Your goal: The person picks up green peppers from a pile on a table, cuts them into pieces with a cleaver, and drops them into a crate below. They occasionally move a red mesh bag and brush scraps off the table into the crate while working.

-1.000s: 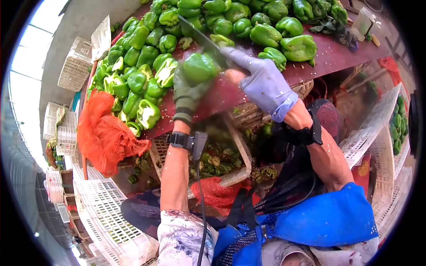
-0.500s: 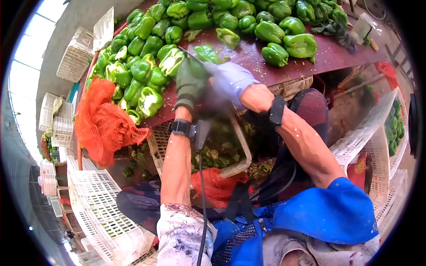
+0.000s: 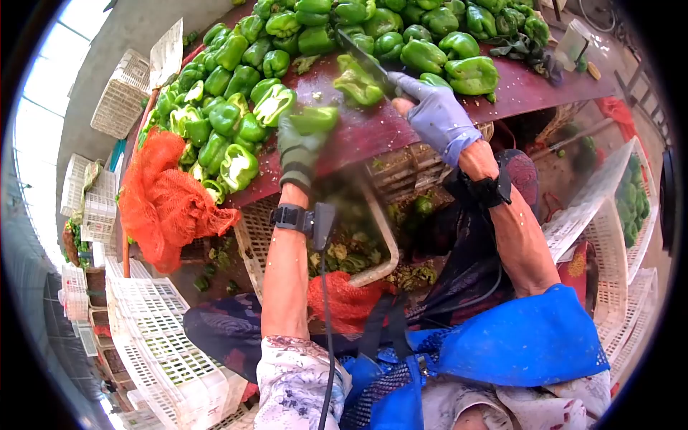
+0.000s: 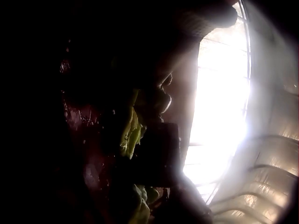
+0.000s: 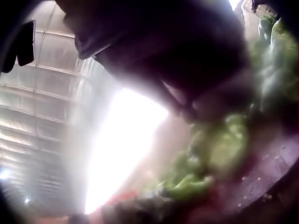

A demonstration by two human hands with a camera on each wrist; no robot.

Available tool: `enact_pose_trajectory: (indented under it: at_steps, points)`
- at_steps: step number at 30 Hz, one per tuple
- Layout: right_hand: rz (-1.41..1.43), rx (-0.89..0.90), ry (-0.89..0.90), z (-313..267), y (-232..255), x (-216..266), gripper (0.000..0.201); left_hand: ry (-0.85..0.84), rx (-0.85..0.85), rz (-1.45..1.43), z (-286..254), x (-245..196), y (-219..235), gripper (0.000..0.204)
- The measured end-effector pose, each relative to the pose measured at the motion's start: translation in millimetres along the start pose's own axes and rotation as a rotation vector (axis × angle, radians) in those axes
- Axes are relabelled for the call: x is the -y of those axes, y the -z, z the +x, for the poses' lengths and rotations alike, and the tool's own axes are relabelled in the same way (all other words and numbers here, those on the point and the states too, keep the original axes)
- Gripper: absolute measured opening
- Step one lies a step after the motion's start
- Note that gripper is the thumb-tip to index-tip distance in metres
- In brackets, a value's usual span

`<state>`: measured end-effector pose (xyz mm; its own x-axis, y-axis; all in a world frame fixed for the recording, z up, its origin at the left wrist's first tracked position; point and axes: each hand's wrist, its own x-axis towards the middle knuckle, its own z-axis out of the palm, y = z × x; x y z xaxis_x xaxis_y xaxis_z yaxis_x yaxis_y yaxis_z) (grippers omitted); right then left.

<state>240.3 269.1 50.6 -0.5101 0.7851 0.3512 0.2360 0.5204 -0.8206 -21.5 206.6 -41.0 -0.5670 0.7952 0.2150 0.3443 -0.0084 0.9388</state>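
Note:
In the head view my left hand [image 3: 295, 147], in a dark green glove with stripes at the cuff, grips a blurred piece of green bell pepper [image 3: 314, 120] just over the red tabletop. My right hand [image 3: 438, 118], in a pale purple glove, holds a knife [image 3: 364, 59], its blade pointing up and to the left, forefinger stretched along it. Cut green pepper [image 3: 358, 84] lies on the tabletop between the hands, overlapped partly by the blade. Both wrist views are dark or blurred; the left one shows little of its hand, and the right glove [image 5: 163, 51] appears as a dark shape.
Whole green peppers [image 3: 423, 56] are heaped along the table's far side, with cut ones [image 3: 239, 168] at the left. Orange netting [image 3: 161, 201] hangs off the table's left edge [image 3: 251, 193]. A white crate [image 3: 390, 244] with scraps stands below; more crates [image 3: 172, 337] flank the person.
The knife came down to the pepper in my left hand, then rose away up and right. Where a rounded pepper was held, a smaller piece now shows; cut pepper lies beside it.

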Motion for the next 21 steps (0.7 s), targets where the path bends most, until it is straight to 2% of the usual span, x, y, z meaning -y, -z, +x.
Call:
enact_pose_trajectory:
  at_steps: [2, 4, 6, 7, 8, 10, 11, 13, 14, 17, 19, 21]
  points:
    - [-0.145, 0.044, -0.057, -3, -3, 6, 0.048, 0.013, 0.005, -0.213, -1, -5, -18, 0.072]
    - [-0.253, 0.087, -0.139, -1, -4, 9, 0.047, 0.068, 0.051, -0.335, -9, -34, -35, 0.065]
    - [-0.161, 0.063, -0.081, 0, -4, -1, 0.048, 0.063, 0.064, -0.385, -10, -40, -49, 0.057]
    - [-0.114, 0.051, -0.053, 0, -4, -5, 0.048, -0.221, 0.074, -0.091, -5, -32, -49, 0.057]
    - [-0.074, 0.079, -0.101, -1, 0, -1, 0.048, -0.5, 0.085, 0.208, 5, -13, -47, 0.056]
    - [0.011, 0.137, -0.195, -5, 9, 14, 0.049, -0.427, 0.038, 0.097, 9, 2, -48, 0.06]
    - [-0.006, 0.114, -0.137, -6, 6, 6, 0.049, -0.393, 0.013, 0.039, 12, 10, -49, 0.062]
    - [-0.003, 0.077, -0.076, -8, 1, -5, 0.048, 0.061, -0.173, -0.424, -5, -31, -65, 0.067]
    - [0.017, 0.065, -0.073, -9, 1, -5, 0.048, 0.079, -0.076, -0.567, -6, -32, -61, 0.074]
    - [0.188, 0.034, -0.187, -13, 11, 15, 0.046, 0.112, -0.055, -0.71, -7, -24, -53, 0.075]
    - [0.3, -0.026, -0.2, -10, 8, 8, 0.045, 0.127, -0.114, -0.682, -6, -23, -49, 0.072]
    - [0.274, -0.061, -0.124, -8, 7, 4, 0.045, 0.086, -0.155, -0.698, -15, -33, -44, 0.07]
